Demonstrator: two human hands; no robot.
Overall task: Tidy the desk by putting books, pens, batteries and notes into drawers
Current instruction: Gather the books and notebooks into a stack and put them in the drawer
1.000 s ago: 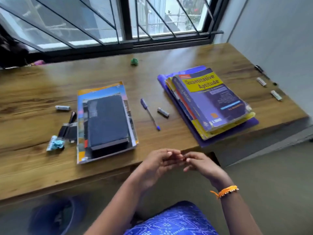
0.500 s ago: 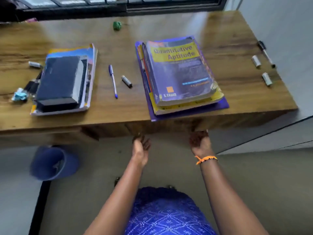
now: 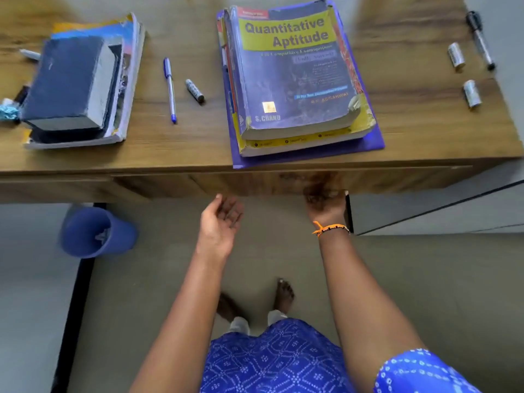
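Blue bin [image 3: 96, 232] (floor) left of desk drawer [image 3: 255, 184]

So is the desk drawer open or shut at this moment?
Shut: the drawer front sits flush under the desk edge, right hand at its underside.

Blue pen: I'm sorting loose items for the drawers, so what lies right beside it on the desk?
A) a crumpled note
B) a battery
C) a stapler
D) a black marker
B: a battery lies just right of the blue pen, between it and the Quantitative Aptitude book.
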